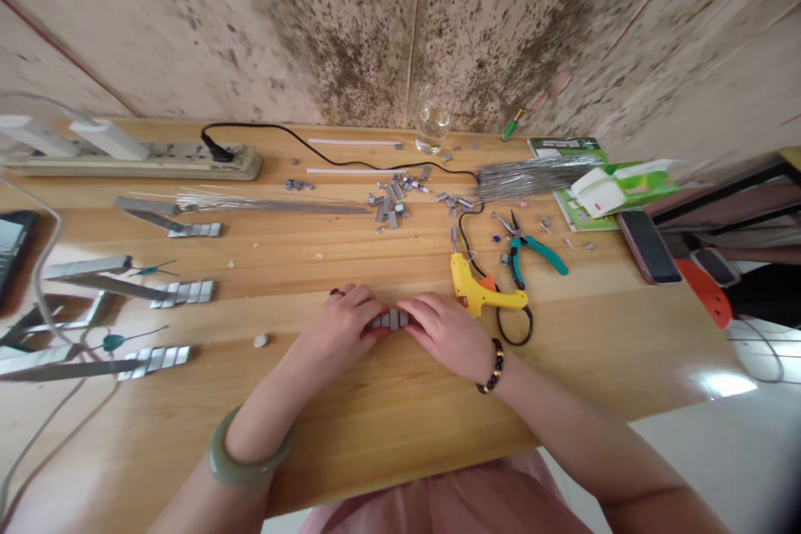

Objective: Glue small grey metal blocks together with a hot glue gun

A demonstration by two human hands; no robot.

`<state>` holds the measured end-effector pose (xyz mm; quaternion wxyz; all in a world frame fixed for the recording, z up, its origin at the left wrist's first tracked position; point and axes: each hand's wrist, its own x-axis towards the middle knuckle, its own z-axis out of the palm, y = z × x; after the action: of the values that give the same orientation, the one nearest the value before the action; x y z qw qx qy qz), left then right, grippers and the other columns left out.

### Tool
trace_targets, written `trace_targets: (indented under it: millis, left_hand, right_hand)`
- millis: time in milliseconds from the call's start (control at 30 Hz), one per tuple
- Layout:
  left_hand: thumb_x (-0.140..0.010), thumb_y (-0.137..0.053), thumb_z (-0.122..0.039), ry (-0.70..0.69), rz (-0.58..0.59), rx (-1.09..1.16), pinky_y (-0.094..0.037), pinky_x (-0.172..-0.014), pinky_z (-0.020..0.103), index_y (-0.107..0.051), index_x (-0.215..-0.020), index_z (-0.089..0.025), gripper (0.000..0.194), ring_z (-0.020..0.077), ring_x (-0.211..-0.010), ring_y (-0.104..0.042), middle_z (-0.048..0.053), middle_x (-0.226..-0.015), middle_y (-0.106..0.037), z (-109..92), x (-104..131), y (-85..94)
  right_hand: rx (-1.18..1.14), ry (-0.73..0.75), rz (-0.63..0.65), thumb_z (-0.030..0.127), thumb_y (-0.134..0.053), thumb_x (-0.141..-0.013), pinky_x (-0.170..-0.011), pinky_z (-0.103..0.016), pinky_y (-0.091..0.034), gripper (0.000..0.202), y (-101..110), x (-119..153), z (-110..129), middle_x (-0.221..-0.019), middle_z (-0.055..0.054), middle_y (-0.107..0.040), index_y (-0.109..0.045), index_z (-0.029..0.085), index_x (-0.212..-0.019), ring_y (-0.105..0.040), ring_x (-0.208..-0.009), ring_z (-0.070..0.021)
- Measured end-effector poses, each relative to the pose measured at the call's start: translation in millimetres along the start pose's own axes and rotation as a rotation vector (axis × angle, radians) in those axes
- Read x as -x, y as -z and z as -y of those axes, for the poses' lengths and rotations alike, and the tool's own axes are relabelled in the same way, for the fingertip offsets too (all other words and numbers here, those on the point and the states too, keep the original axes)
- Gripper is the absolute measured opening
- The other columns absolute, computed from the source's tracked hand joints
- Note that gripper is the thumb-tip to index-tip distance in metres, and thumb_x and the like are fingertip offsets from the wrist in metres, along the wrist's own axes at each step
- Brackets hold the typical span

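Between my two hands is a short row of small grey blocks [394, 319], low over the wooden table [400, 417]. My left hand [343, 321] pinches its left end, and my right hand [445, 329] grips the right end with thumb and fingers. Fingertips cover both ends of the row. Just right of my right hand lies a yellow glue gun [479, 288], its nozzle pointing away from me. Beyond the hands is a loose pile of grey pieces [391, 204].
Teal-handled pliers [529, 254], a bundle of thin wires [531, 178] and a phone [649, 246] lie to the right. A glass of water [433, 125] stands by the wall. On the left are several grey angled assemblies [181, 292] and a power strip [188, 163]. A black cord [325, 152] crosses the back.
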<state>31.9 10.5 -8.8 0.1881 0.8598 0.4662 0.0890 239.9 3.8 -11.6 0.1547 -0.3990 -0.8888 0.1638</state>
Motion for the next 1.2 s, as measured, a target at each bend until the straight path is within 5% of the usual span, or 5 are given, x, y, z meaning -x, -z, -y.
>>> trace_targets:
  millis: [900, 1200]
  left_hand:
    - [-0.080, -0.065, -0.019, -0.007, -0.085, -0.040, -0.045, -0.077, 0.036, -0.068, -0.090, -0.016, 0.011, 0.0232, -0.083, -0.056, 0.008, -0.087, -0.061, 10.1, 1.9, 0.9]
    - [-0.080, -0.067, -0.026, -0.012, -0.114, -0.054, -0.045, -0.080, 0.039, -0.064, -0.107, -0.018, 0.028, 0.0251, -0.090, -0.054, 0.009, -0.095, -0.061, 7.0, 1.5, -2.3]
  right_hand:
    - [-0.032, -0.028, -0.039, 0.018, -0.058, -0.089, -0.088, -0.042, -0.053, 0.033, 3.3, 4.1, -3.5, -0.111, -0.010, -0.062, -0.054, 0.018, -0.122, -0.060, -0.102, -0.0233]
    - [-0.025, -0.024, -0.031, 0.018, -0.058, -0.089, -0.088, -0.043, -0.053, 0.033, 3.6, 3.3, -2.8, -0.109, -0.010, -0.063, -0.054, 0.018, -0.122, -0.060, -0.101, -0.0236]
